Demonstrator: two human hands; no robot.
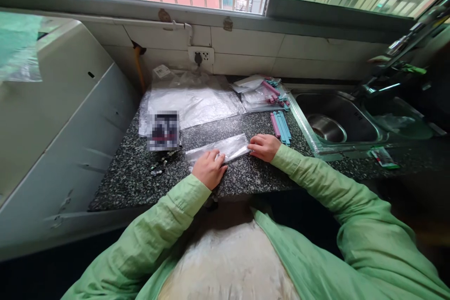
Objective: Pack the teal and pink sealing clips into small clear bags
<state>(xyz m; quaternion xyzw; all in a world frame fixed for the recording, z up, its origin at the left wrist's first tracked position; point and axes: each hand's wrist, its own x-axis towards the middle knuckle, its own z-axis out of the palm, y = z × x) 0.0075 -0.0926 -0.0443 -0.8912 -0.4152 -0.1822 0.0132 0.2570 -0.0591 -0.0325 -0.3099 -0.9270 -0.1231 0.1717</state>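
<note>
A clear plastic bag [234, 146], folded into a long flat strip, lies on the speckled dark countertop [253, 176]. My left hand [210, 168] rests on the strip's left part with its fingers stretched out. At the right end my right hand [264, 147] has its fingers curled and pressed together on the bag's edge. Just beyond the right hand lie several pink and blue bag-sealing clips [281, 127] side by side. Farther back, more clips [272, 90] sit on a small pile of clear bags [255, 98].
Large plastic bags [197, 98] spread along the wall. A blurred-out item [163, 131] and a beaded string [162, 164] are on the left. To the right is a steel sink [305, 147] with a metal bowl [325, 127]. A socket [202, 56] is on the tiles.
</note>
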